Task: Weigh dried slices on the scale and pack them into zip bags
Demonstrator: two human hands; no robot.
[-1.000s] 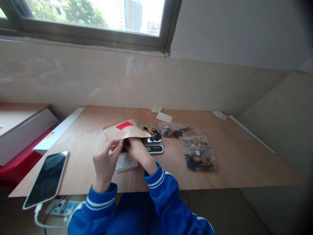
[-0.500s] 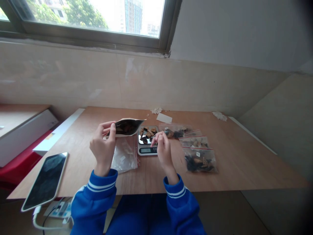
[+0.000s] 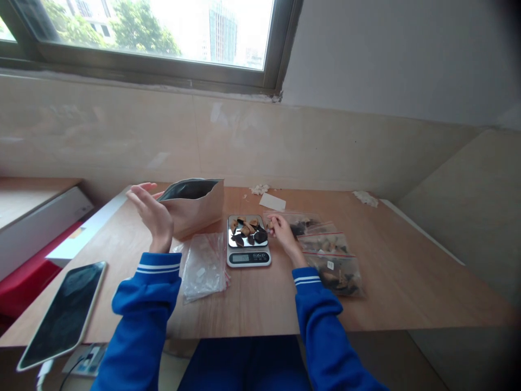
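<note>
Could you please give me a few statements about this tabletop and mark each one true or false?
1. Dried pieces lie on the scale. True.
2. The paper bag is open at the top. True.
3. The right hand is inside the paper bag. False: the right hand is by the scale's right side.
4. The phone is to the right of the scale. False: the phone is to its left.
5. The white card lies beyond the scale. True.

Scale readout (image 3: 240, 258): digits far too small to call!
Paper bag (image 3: 199, 214): dark inside, contents hidden.
Right hand (image 3: 281, 230): fingertips curled, any catch unclear.
Cable (image 3: 43, 373): off the bottom edge!
</note>
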